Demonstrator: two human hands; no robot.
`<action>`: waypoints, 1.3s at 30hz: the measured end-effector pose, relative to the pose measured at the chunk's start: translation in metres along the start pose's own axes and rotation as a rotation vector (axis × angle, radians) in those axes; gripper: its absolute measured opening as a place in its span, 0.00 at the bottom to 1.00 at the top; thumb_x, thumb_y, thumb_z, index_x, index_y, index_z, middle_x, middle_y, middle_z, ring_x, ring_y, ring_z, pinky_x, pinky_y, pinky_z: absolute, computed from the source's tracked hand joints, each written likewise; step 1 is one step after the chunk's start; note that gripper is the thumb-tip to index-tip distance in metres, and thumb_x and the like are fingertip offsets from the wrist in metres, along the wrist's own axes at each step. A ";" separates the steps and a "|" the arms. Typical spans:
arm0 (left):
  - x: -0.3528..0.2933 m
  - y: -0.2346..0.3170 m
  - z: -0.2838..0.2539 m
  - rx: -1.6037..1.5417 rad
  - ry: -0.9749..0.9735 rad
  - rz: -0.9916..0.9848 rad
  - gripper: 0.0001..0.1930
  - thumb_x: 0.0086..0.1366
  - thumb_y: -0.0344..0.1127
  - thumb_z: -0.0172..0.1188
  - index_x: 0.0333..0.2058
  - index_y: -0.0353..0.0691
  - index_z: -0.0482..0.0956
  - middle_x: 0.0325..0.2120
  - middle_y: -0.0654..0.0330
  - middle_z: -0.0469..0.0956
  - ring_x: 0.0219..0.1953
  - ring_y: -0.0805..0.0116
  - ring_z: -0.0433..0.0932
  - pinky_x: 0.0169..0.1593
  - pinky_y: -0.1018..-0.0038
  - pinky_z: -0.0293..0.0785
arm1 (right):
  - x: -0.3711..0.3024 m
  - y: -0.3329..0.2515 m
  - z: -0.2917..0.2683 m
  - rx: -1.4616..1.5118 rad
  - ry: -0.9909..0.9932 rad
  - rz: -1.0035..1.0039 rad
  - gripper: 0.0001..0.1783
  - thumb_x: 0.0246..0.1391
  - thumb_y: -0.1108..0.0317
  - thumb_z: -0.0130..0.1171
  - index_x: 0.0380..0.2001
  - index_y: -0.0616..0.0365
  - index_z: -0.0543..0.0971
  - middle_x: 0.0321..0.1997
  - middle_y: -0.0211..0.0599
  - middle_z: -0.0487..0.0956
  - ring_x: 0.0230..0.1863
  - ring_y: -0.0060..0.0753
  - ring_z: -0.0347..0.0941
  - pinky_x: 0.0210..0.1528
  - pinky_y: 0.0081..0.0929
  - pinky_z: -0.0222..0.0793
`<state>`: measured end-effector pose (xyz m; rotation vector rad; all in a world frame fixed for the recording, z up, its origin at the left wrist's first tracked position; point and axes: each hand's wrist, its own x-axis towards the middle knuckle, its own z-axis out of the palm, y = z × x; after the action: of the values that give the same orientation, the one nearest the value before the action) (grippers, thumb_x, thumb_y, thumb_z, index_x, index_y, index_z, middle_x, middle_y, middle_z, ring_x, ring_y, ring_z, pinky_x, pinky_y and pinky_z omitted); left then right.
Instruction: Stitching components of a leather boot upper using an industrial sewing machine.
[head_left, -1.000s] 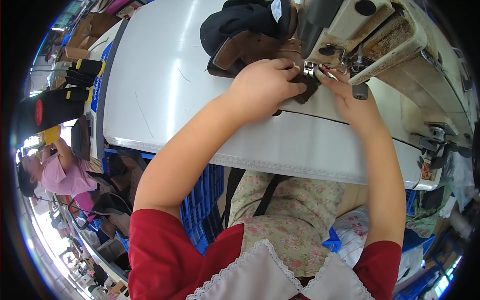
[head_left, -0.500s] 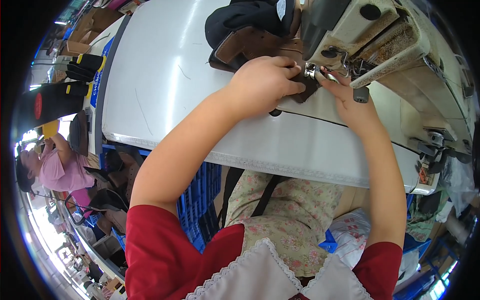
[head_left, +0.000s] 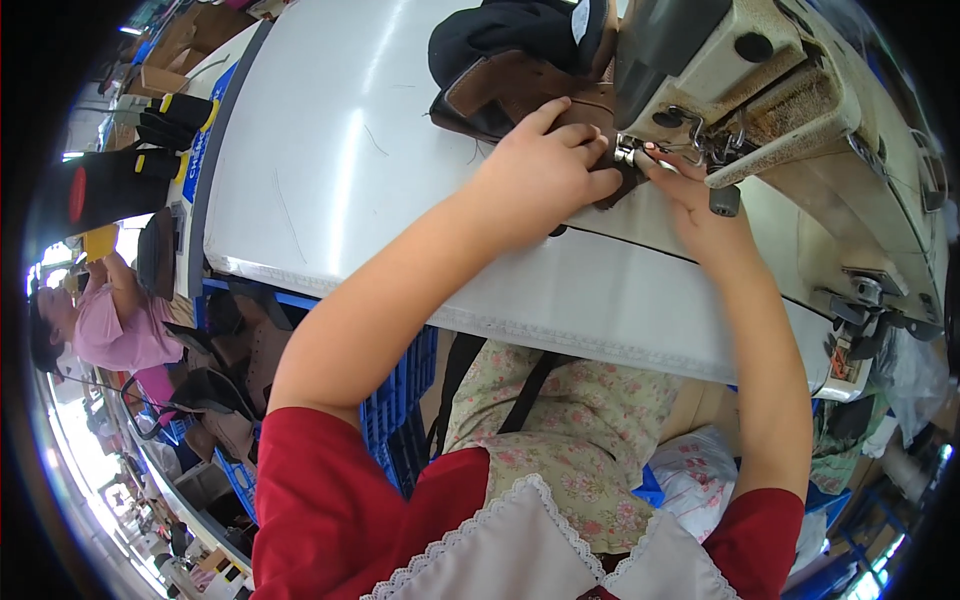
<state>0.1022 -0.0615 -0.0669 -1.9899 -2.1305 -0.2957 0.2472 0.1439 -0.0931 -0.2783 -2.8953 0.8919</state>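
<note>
A brown leather shoe upper (head_left: 475, 92) with a black padded lining (head_left: 480, 42) lies on the sewing machine's bed, its brown edge beneath the metal presser foot (head_left: 626, 148). My left hand (head_left: 545, 178) is closed on the leather just left of the foot. Its index finger reaches forward along the piece, while the other fingers and thumb bend over the near edge. To the right of the foot, my right hand (head_left: 708, 215) has its fingertips close together at the leather's edge. The machine head partly hides those fingertips.
The sewing machine (head_left: 790, 90) looms over the right side. A white table (head_left: 320, 150) with a ruler along its front edge carries loose threads. Blue crates (head_left: 400, 390) stand below. At the far left, a person in pink (head_left: 125, 320) works near several dark uppers (head_left: 225, 390).
The shoe upper has shifted slightly right and nearer to me. My left hand has moved right with it, its index finger now stretched farther forward. My right hand stays beside the presser foot.
</note>
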 end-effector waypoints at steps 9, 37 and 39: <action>-0.006 -0.010 0.016 -0.149 0.086 0.001 0.22 0.46 0.25 0.61 0.43 0.49 0.85 0.53 0.57 0.79 0.59 0.59 0.74 0.67 0.59 0.63 | 0.010 0.013 -0.015 -0.209 -0.131 -0.024 0.25 0.58 0.81 0.47 0.52 0.44 0.83 0.59 0.40 0.79 0.62 0.40 0.74 0.64 0.33 0.68; -0.003 -0.021 0.016 -0.209 0.102 0.057 0.21 0.47 0.24 0.60 0.41 0.49 0.86 0.52 0.56 0.80 0.57 0.56 0.75 0.66 0.61 0.65 | 0.002 0.005 0.005 -0.328 0.162 -0.341 0.26 0.52 0.77 0.55 0.54 0.43 0.81 0.41 0.44 0.82 0.40 0.53 0.78 0.42 0.43 0.75; -0.001 -0.022 0.015 -0.204 0.099 0.071 0.21 0.47 0.24 0.61 0.41 0.49 0.86 0.51 0.57 0.81 0.56 0.56 0.76 0.66 0.61 0.66 | 0.001 0.006 0.007 -0.293 0.186 -0.348 0.26 0.53 0.77 0.55 0.54 0.43 0.81 0.41 0.44 0.82 0.40 0.52 0.78 0.42 0.43 0.75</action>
<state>0.0796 -0.0600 -0.0815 -2.1061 -2.0350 -0.6086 0.2456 0.1449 -0.1021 0.1157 -2.7681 0.3661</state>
